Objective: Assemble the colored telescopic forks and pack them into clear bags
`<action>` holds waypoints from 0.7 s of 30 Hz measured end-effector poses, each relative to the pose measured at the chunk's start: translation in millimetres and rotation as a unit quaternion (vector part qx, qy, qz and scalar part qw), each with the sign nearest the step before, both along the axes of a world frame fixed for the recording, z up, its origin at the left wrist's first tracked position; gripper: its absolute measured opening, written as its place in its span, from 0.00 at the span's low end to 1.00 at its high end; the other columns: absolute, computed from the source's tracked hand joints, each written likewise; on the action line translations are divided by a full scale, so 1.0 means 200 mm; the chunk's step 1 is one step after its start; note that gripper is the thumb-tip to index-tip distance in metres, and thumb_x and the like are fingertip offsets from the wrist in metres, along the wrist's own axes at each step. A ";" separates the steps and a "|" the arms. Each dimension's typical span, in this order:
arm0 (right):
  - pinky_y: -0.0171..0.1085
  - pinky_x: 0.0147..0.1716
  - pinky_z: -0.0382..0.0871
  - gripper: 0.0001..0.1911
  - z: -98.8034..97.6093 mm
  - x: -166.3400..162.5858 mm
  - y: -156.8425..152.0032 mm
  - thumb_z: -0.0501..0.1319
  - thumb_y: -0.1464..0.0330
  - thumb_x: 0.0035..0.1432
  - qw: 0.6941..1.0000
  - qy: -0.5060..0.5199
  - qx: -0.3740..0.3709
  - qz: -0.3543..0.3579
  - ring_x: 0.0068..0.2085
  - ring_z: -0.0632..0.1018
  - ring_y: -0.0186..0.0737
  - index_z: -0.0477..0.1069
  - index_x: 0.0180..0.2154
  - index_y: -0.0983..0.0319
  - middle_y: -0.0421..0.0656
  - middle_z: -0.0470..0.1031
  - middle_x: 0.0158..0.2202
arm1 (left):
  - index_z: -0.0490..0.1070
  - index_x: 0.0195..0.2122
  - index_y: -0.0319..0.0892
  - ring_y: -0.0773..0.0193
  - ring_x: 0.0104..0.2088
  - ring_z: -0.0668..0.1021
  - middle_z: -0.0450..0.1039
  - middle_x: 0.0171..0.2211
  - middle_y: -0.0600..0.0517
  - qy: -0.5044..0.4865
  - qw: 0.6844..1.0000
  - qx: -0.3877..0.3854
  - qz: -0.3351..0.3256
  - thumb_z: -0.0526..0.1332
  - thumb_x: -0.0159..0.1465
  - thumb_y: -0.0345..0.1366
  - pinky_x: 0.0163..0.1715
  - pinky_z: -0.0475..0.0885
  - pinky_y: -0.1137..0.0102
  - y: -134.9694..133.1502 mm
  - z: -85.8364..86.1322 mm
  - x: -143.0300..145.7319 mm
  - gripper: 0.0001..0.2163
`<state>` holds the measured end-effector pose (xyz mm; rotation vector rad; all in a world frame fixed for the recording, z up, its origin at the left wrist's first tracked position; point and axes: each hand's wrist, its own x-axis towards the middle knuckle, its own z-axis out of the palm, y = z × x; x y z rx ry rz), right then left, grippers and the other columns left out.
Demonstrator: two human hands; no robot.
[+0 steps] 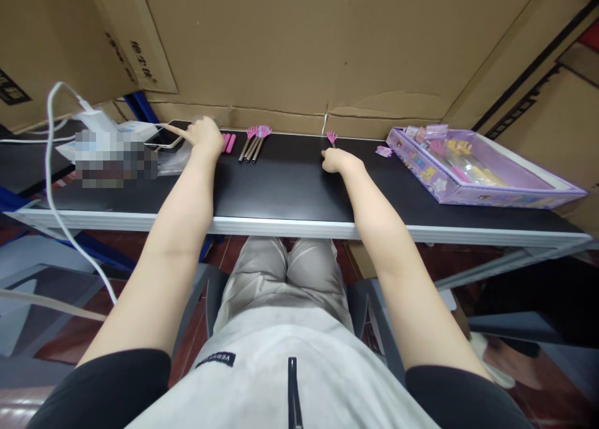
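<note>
At the table's back left, my left hand (pixel 204 138) is beside a clear plastic bag (pixel 174 163). One finger points left while the others are curled and mostly hidden, so what they hold cannot be made out. My right hand (pixel 340 161) is closed around a back scratcher, its pink claw head (pixel 332 136) sticking up past the fingers. Between the hands lie several more back scratchers (pixel 254 144) with pink claws and metal handles. Two short pink tubes (pixel 229 143) show just right of my left hand.
A purple display box (pixel 510 198) with wrapped pink and yellow items stands on the right. Near it lies a small pink packet (pixel 384 151). At left are a phone-like frame (pixel 174 143) and a white cable (pixel 50 160). Cardboard (pixel 290 48) walls the back of the black table (pixel 281 195).
</note>
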<state>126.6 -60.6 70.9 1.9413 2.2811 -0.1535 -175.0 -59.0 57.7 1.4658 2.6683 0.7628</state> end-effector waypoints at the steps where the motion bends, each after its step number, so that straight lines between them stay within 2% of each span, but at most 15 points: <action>1: 0.53 0.75 0.60 0.34 0.00 0.00 0.00 0.55 0.80 0.71 1.000 0.001 0.002 0.000 0.76 0.68 0.58 0.62 0.76 0.71 0.62 0.64 0.76 | 0.71 0.68 0.36 0.38 0.78 0.62 0.82 0.62 0.41 -0.015 1.000 0.007 -0.017 0.47 0.66 0.73 0.69 0.34 0.30 -0.02 0.02 0.02 0.47; 3: 0.54 0.75 0.60 0.35 -0.01 0.00 0.01 0.56 0.79 0.71 1.000 0.007 0.010 0.004 0.75 0.69 0.59 0.63 0.76 0.71 0.62 0.63 0.76 | 0.68 0.70 0.38 0.39 0.78 0.60 0.81 0.63 0.41 -0.031 0.998 0.013 -0.053 0.52 0.68 0.68 0.70 0.38 0.31 -0.05 0.05 0.08 0.43; 5: 0.52 0.76 0.59 0.35 -0.01 0.00 0.01 0.57 0.78 0.71 0.999 0.031 0.030 0.029 0.77 0.67 0.57 0.62 0.77 0.69 0.60 0.61 0.77 | 0.67 0.72 0.36 0.39 0.77 0.65 0.76 0.68 0.36 -0.014 0.997 0.010 -0.078 0.61 0.69 0.54 0.73 0.46 0.33 -0.07 0.07 0.15 0.36; 7: 0.48 0.78 0.56 0.36 -0.02 -0.01 0.02 0.58 0.77 0.72 0.992 0.082 0.053 0.078 0.78 0.64 0.51 0.60 0.78 0.66 0.55 0.59 0.79 | 0.67 0.74 0.40 0.39 0.75 0.69 0.73 0.70 0.36 0.001 0.993 0.037 -0.116 0.63 0.68 0.42 0.75 0.56 0.39 -0.08 0.07 0.22 0.33; 9: 0.45 0.79 0.54 0.37 -0.04 -0.03 0.01 0.58 0.77 0.71 0.977 0.151 0.069 0.132 0.79 0.62 0.46 0.59 0.79 0.64 0.51 0.59 0.79 | 0.64 0.77 0.47 0.42 0.75 0.69 0.70 0.74 0.43 -0.019 0.981 0.071 -0.179 0.63 0.68 0.40 0.76 0.61 0.47 -0.06 0.05 0.27 0.35; 11: 0.48 0.79 0.52 0.39 -0.06 -0.07 0.00 0.61 0.76 0.69 0.957 0.225 0.066 0.172 0.79 0.63 0.46 0.61 0.78 0.62 0.50 0.62 0.78 | 0.61 0.78 0.50 0.47 0.75 0.69 0.67 0.75 0.47 -0.046 0.963 0.107 -0.243 0.61 0.69 0.38 0.75 0.63 0.54 -0.02 0.02 0.32 0.35; 13: 0.53 0.79 0.53 0.40 -0.09 -0.11 0.01 0.63 0.75 0.67 0.931 0.301 0.047 0.199 0.78 0.65 0.48 0.62 0.78 0.61 0.50 0.65 0.76 | 0.60 0.79 0.51 0.49 0.74 0.71 0.67 0.75 0.46 -0.088 0.944 0.130 -0.291 0.58 0.70 0.34 0.73 0.65 0.55 0.02 -0.02 0.36 0.34; 15: 0.55 0.78 0.53 0.40 -0.14 -0.15 0.04 0.66 0.73 0.64 0.893 0.387 0.019 0.227 0.77 0.67 0.50 0.65 0.76 0.61 0.49 0.67 0.75 | 0.61 0.78 0.52 0.51 0.73 0.72 0.67 0.74 0.47 -0.183 0.917 0.149 -0.321 0.55 0.71 0.30 0.71 0.67 0.52 0.04 -0.04 0.41 0.33; 19: 0.56 0.79 0.53 0.39 -0.21 -0.21 0.12 0.73 0.67 0.60 0.794 0.538 -0.030 0.282 0.76 0.69 0.55 0.72 0.72 0.63 0.50 0.73 0.72 | 0.66 0.73 0.49 0.49 0.72 0.73 0.71 0.71 0.46 -0.409 0.830 0.158 -0.344 0.54 0.68 0.24 0.70 0.69 0.46 0.02 -0.06 0.49 0.32; 21: 0.56 0.79 0.51 0.38 -0.22 -0.21 0.14 0.74 0.64 0.61 0.776 0.564 -0.037 0.279 0.76 0.68 0.55 0.73 0.71 0.61 0.48 0.73 0.71 | 0.69 0.70 0.47 0.50 0.71 0.74 0.75 0.67 0.46 -0.462 0.805 0.145 -0.342 0.54 0.69 0.23 0.71 0.69 0.46 -0.01 -0.05 0.51 0.29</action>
